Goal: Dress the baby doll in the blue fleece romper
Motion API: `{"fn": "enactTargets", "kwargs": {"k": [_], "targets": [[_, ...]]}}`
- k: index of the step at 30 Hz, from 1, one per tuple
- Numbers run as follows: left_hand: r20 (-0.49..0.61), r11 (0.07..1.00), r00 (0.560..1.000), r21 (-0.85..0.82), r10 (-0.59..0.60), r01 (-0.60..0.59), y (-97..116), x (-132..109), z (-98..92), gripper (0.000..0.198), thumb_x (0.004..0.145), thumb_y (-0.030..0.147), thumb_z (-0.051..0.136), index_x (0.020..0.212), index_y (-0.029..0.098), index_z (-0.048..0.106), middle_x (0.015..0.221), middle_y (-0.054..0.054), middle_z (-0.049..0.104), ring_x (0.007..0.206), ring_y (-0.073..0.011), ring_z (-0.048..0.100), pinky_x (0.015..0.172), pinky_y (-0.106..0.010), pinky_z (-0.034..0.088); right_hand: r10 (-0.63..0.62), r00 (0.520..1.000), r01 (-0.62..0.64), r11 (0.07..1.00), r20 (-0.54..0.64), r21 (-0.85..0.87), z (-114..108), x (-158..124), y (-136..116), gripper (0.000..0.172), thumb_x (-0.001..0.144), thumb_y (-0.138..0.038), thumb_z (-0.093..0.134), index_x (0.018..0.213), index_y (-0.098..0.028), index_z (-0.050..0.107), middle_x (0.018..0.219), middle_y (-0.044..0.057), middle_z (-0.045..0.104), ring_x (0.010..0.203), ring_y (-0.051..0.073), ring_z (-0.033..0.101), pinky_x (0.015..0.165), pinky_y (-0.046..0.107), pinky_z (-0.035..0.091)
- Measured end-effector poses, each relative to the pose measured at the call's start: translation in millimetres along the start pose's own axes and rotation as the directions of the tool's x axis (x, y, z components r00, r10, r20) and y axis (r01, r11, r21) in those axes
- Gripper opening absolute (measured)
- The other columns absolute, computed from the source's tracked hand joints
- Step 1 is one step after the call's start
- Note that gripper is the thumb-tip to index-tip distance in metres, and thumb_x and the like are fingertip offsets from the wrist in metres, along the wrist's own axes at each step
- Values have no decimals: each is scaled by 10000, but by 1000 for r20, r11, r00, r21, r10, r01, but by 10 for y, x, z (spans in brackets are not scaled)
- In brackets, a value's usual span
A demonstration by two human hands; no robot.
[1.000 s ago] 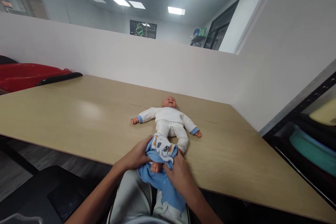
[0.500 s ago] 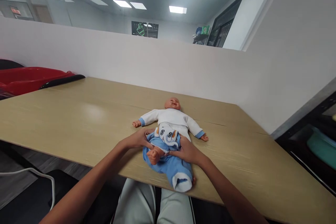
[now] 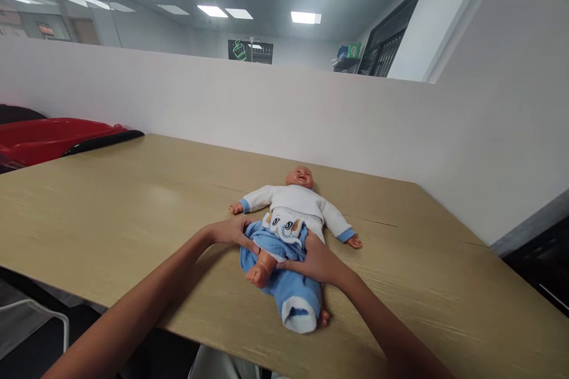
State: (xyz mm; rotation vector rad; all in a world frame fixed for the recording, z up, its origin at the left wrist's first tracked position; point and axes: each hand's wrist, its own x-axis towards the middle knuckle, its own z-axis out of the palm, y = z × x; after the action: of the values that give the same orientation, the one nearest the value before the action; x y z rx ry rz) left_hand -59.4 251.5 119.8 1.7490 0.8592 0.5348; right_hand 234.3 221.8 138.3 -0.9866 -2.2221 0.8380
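Note:
A baby doll [image 3: 296, 198] in a white top with blue cuffs lies on its back on the table, head toward the wall. Blue pants [image 3: 293, 287] with an elephant face and white hems are bunched about its legs. One bare foot [image 3: 258, 275] pokes out of a bunched leg opening between my hands. My left hand [image 3: 235, 233] is closed on the pants at the left of this foot, thumb by the ankle. From the right, my right hand [image 3: 313, 257] grips the bunched cloth, thumb near the ankle. The other foot [image 3: 324, 317] shows beside the empty-looking pant cuff.
The wooden table [image 3: 133, 213] stretches out to both sides. A white wall [image 3: 222, 106] with a window above stands behind it. A red plastic basin-like thing [image 3: 57, 133] is at the far left. A white cable [image 3: 53, 311] hangs below the left edge.
The doll's bare foot sticks out slightly further, down and left, from the bunched pant leg. Both hands keep hold of the cloth. The view has shifted a little.

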Motion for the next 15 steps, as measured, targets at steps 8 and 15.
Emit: {"fn": "enactTargets", "kwargs": {"k": [8, 15], "targets": [[170, 999, 985, 48, 12, -20, 241, 118, -233, 590, 543, 536, 1009, 960, 188, 779, 868, 12, 766, 871, -235, 691, 847, -307, 564, 52, 998, -59, 957, 31, 285, -199, -252, 110, 569, 989, -652, 575, 1347, -218, 660, 1288, 102, 735, 1328, 309, 616, 1169, 469, 485], [294, 988, 955, 153, -28, -18, 448, 207, -435, 451, 699, 564, 931, 932, 202, 795, 934, -37, 761, 903, -222, 664, 863, -302, 526, 88, 988, -140, 857, 126, 497, -259, -363, 241, 590, 922, -643, 695, 1326, -213, 668, 1258, 88, 739, 1255, 288, 667, 1122, 433, 520]]}}
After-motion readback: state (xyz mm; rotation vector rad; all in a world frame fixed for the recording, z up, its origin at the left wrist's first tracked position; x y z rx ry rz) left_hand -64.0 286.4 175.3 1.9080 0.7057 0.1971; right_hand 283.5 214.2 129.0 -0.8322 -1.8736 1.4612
